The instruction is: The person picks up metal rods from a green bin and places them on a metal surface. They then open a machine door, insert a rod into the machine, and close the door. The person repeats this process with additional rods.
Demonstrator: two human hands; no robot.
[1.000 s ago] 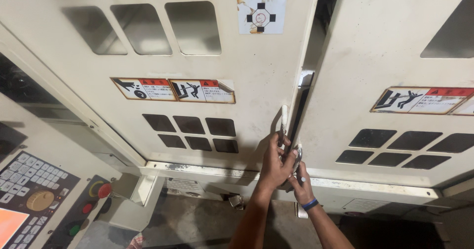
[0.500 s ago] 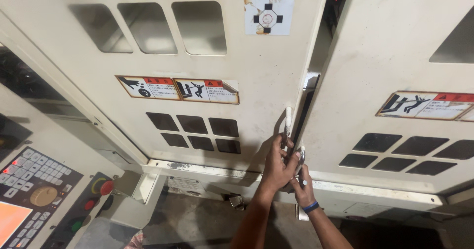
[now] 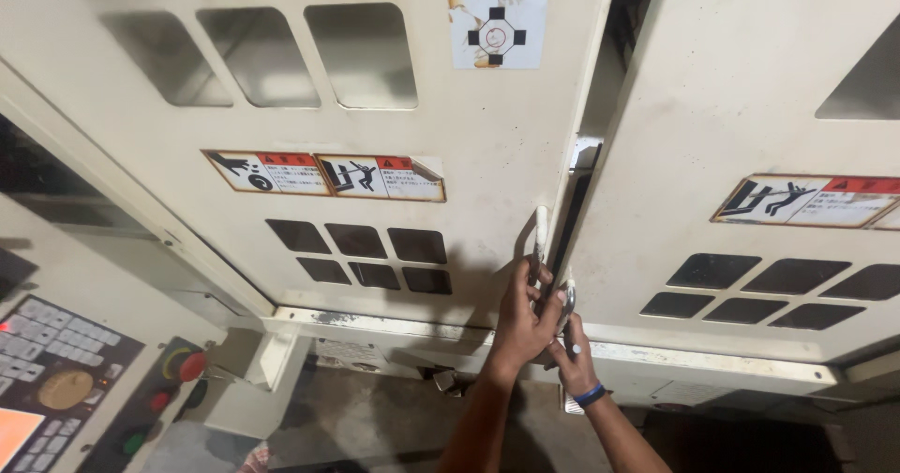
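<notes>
Two cream machine doors meet in front of me with a narrow dark gap between them. My left hand (image 3: 520, 318) is wrapped around the vertical metal handle (image 3: 539, 232) on the left door (image 3: 375, 107). Just below and right of it, my right hand (image 3: 574, 356), with a blue band at the wrist, grips the handle (image 3: 568, 297) at the edge of the right door (image 3: 741, 107). The lower parts of both handles are hidden by my fingers.
A control panel (image 3: 66, 389) with a keypad, a dial and red and green buttons sits at the lower left. Both doors carry warning stickers (image 3: 323, 175) and dark window cut-outs (image 3: 366, 255). A metal rail (image 3: 694, 356) runs under the doors above a dusty floor.
The view has shifted slightly, so the doors and hands sit a little higher and to the right. Both hands stay on the handles; the gap between the doors looks about the same.
</notes>
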